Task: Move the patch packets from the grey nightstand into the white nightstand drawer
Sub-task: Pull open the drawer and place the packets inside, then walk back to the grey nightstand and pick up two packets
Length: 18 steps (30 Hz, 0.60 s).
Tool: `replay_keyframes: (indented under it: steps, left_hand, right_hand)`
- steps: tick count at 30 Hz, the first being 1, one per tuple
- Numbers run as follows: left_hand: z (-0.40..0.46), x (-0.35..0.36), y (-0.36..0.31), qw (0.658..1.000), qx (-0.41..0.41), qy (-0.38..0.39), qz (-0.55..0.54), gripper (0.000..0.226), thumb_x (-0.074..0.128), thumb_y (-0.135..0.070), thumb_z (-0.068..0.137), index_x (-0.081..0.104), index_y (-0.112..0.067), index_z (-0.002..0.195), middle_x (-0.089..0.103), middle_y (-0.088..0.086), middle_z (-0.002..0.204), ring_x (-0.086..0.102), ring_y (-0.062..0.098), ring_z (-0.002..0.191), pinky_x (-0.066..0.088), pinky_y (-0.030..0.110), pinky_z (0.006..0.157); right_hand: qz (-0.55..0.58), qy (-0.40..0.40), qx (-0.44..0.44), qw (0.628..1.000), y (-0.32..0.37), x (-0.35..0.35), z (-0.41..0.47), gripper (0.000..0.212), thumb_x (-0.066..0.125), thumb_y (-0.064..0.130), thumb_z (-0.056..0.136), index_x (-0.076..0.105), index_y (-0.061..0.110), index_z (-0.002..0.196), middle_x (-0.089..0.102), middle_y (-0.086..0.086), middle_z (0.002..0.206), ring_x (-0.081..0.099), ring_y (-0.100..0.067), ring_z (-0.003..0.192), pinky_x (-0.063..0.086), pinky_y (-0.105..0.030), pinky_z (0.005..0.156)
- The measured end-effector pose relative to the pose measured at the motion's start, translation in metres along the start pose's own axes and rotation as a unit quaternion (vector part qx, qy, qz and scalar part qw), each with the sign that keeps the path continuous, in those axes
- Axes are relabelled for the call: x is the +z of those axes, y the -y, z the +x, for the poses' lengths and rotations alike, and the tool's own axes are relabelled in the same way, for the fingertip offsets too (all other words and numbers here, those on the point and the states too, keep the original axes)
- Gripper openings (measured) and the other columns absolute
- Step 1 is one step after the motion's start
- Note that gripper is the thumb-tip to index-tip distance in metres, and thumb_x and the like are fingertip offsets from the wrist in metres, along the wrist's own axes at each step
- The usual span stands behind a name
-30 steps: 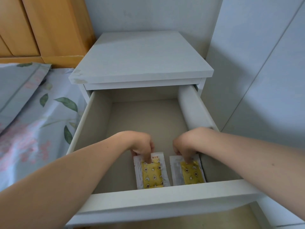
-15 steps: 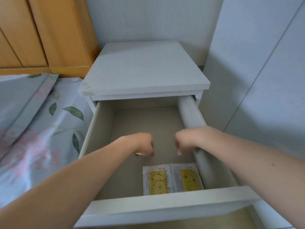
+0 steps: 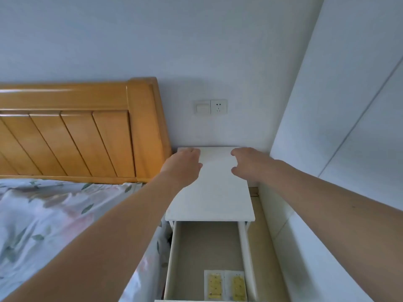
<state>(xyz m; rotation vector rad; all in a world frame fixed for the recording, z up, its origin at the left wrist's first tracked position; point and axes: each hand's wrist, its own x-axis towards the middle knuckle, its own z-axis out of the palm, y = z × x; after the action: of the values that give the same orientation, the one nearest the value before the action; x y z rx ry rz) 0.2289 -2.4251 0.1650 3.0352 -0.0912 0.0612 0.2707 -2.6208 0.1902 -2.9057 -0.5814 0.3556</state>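
L hand (image 3: 184,163): mid-frame, over nightstand (image 3: 210,192) top; fingers loosely curled, holds nothing.
R hand (image 3: 245,162): same, empty.
Packets (image 3: 225,285): two, side by side, flat in drawer (image 3: 196,247), bottom centre.
Why: packets delivered, so hands free.
Vs 0.5 s ago: hands out of drawer, view tilted up; drawer not yet closed.

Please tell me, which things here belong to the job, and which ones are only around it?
Belong to the job:
two patch packets, side by side
open drawer
white nightstand
left hand, right hand, both empty

Only around:
bed with floral cover
wooden headboard
wall socket
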Motion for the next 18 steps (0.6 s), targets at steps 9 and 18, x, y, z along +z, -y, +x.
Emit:
replay_keyframes:
  steps: [9,18]
  left_hand:
    - [-0.095,-0.215,-0.010,0.990,-0.056,-0.108,0.075,0.045,0.041,-0.029,0.102,0.039,-0.009,0.143,0.044,0.008,0.146,0.039,0.023,0.137,0.034,0.034,0.113]
    - [-0.293,-0.291,0.031,0.942,-0.276,-0.145,0.126,0.046,0.044,-0.031,0.101,0.041,-0.006,0.140,0.048,0.009,0.141,0.043,0.024,0.132,0.031,0.033,0.111]
  right_hand:
    - [0.026,-0.093,-0.118,0.988,0.098,-0.169,-0.097,0.012,0.050,0.012,0.090,0.048,0.010,0.101,0.054,-0.008,0.106,0.053,-0.026,0.094,0.039,-0.030,0.067]
    - [0.026,-0.044,-0.291,0.955,0.247,-0.179,-0.174,0.053,0.046,0.012,0.094,0.033,0.010,0.145,0.045,-0.010,0.141,0.052,-0.025,0.115,0.051,-0.034,0.087]
